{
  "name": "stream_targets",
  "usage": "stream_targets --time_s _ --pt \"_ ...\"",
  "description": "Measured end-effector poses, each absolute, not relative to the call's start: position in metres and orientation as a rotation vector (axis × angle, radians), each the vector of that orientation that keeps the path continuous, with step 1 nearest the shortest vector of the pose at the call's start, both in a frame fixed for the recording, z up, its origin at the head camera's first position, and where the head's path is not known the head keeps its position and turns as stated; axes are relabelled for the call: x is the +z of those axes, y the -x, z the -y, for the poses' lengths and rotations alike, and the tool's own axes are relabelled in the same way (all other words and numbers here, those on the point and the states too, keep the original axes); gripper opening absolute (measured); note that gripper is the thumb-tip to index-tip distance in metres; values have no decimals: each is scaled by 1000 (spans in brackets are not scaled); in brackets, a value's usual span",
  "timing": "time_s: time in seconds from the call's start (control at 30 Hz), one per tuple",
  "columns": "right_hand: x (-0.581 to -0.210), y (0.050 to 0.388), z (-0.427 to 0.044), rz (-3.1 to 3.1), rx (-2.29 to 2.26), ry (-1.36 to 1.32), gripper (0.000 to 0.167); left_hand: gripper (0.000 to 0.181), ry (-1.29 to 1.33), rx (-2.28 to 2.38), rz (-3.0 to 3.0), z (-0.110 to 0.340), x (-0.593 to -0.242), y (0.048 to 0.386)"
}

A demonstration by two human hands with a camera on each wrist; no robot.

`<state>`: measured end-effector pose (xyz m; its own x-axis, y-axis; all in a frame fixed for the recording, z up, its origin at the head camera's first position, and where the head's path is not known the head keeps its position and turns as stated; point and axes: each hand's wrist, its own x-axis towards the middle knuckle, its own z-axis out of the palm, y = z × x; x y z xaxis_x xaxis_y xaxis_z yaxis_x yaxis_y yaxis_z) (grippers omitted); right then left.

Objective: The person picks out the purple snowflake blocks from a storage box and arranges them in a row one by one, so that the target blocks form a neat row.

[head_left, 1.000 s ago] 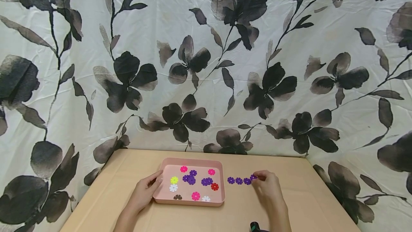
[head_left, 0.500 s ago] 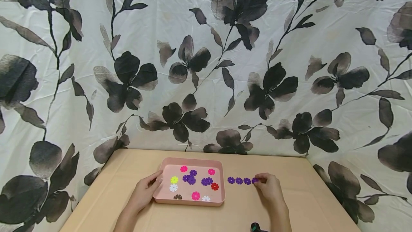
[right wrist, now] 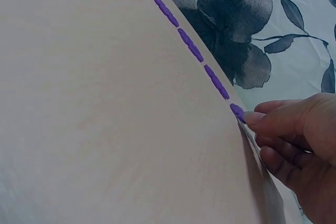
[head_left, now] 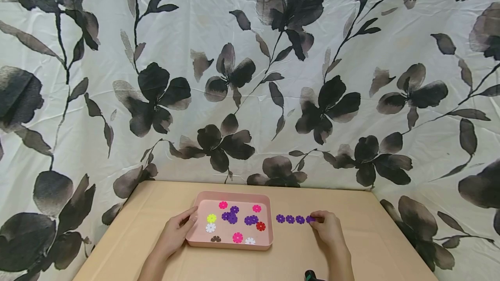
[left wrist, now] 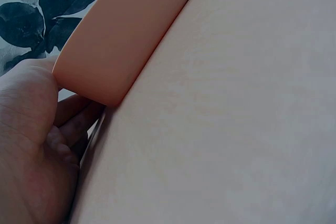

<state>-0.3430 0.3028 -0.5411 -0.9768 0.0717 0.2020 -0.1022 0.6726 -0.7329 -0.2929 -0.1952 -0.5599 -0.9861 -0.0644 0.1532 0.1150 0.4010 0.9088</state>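
My left hand (head_left: 174, 230) grips the left side of a shallow pink tray (head_left: 228, 245); in the left wrist view, the thumb lies at the rim of the tray wall (left wrist: 118, 32) and the fingers are underneath or behind it. Several flower-shaped pieces lie in the tray, among them a yellow flower (head_left: 211, 218) and a red flower (head_left: 260, 226). Right of the tray, purple flowers (head_left: 290, 219) form a row on the table. At its right end my right hand (head_left: 330, 230) pinches a purple flower (right wrist: 236, 111), partly hidden by the fingertips.
Everything rests on a tan table (head_left: 242, 268). A floral cloth (head_left: 281, 112) hangs behind its far edge. A dark object (head_left: 310, 275), only partly in view, shows at the bottom beside the right forearm.
My right hand has shifted slightly right and nearer, bringing its purple flower into line with the others, a small gap from its neighbour. The left hand and tray have stayed still.
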Motion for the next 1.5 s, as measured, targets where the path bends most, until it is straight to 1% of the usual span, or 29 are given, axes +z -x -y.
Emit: stream_targets --time_s 0.27,0.53,0.73,0.87,1.17,1.27,1.5 --pt "-535 344 -295 2595 1303 2 25 46 43 -1621 2496 196 -559 293" --pt "-519 349 -270 2433 1439 -150 31 45 51 -1639 2484 195 -559 293" --pt "-510 349 -247 2394 1449 -280 30 45 54 -1644 2482 194 -558 293" --pt "-506 347 -230 2410 1485 -311 29 46 56 -1650 2481 194 -558 292" --pt "-506 339 -179 2472 1718 -422 26 46 51 -1652 2484 195 -558 292" --pt "-506 336 -163 2532 1707 -464 25 46 56 -1652 2480 196 -559 291" --pt "-517 333 -135 2621 1452 -612 26 46 63 -1653 2476 196 -558 291"
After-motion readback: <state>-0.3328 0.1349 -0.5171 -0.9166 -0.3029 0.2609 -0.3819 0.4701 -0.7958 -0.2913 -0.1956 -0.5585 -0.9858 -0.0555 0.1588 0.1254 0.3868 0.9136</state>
